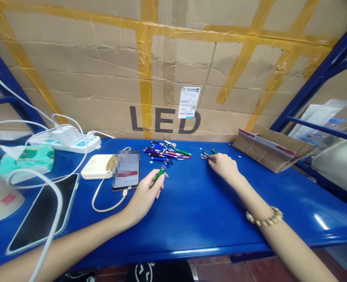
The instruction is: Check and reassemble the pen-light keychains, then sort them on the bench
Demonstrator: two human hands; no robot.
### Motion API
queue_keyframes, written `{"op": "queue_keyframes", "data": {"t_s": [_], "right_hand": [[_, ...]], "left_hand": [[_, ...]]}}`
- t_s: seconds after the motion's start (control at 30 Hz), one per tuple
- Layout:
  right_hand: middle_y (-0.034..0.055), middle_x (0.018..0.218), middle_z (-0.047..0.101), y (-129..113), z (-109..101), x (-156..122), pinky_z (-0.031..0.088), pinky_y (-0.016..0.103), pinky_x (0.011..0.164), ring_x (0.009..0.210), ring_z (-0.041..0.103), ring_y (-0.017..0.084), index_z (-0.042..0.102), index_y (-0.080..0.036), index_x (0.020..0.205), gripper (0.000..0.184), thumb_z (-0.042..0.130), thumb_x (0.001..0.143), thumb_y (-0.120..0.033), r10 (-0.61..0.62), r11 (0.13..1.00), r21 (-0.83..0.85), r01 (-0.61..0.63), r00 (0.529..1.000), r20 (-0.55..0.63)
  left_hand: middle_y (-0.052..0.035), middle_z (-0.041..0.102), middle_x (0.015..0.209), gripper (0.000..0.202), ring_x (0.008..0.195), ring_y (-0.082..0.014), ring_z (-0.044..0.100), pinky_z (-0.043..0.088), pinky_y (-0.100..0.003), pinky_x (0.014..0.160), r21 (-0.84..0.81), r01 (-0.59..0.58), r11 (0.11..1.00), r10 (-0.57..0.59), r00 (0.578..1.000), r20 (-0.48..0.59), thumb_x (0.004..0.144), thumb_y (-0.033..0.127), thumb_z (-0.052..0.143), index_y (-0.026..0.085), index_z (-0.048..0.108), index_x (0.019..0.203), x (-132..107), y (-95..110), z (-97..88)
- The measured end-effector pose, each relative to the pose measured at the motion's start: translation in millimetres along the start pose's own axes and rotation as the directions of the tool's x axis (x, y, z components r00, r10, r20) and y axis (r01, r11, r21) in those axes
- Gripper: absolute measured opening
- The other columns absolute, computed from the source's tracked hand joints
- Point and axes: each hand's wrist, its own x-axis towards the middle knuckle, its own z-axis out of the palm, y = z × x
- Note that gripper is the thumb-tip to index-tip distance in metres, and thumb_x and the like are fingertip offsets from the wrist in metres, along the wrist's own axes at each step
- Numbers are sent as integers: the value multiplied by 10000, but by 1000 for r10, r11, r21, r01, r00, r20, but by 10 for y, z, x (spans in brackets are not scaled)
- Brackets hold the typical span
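My left hand [150,187] is closed around a slim green metal tube [159,174], like the body of a keychain penlight, its open end pointing up and away. Farther right, my right hand [223,166] reaches down with fingertips pinched together at the table, beside a few small round metal pieces [203,156] that look like button cells. What the fingertips hold, if anything, is hidden. Just beyond them lies a green cap-like piece [213,151], with a small green clip [205,152] to its left. Between the hands, farther back, sits a pile of colored penlights [164,152] with clips.
A blue table [191,219] backs onto a large taped carton [103,78]. At left are a lit phone [126,172], a cream power bank [95,166], a dark phone [45,211], tissues [29,162], a power strip [82,145] and cables. An open cardboard box [273,150] stands right.
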Motion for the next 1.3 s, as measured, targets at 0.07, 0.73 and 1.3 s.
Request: {"op": "queue_keyframes", "data": {"t_s": [0.07, 0.73, 1.3], "right_hand": [[123, 964, 667, 27, 8, 10, 468, 330, 670, 905, 631, 284, 681, -223, 1003, 290, 453, 824, -235, 6, 1000, -9, -6, 1000, -10], [29, 617, 661, -699, 15, -651, 501, 212, 514, 503, 578, 97, 691, -132, 721, 285, 615, 749, -404, -504, 208, 961, 180, 862, -52], [24, 649, 658, -712, -5, -676, 491, 240, 574, 587, 603, 122, 701, -170, 751, 204, 546, 830, -276, -453, 288, 789, 544, 803, -388]], "left_hand": [[38, 430, 699, 293, 498, -57, 379, 275, -205, 470, -2, 0, 1000, 0, 1000, 4, 853, 443, 416, 181, 507, 949, -4, 3, 0], [-13, 662, 893, 264, 877, -200, 575, 411, -281, 795, 326, -95, 941, 89, 995, 33, 861, 364, 430, 204, 630, 924, -62, 68, 24], [35, 512, 692, 284, 662, -131, 444, 330, -228, 608, 288, -20, 957, 2, 998, 63, 872, 424, 365, 201, 533, 820, -33, 27, 13]]}}
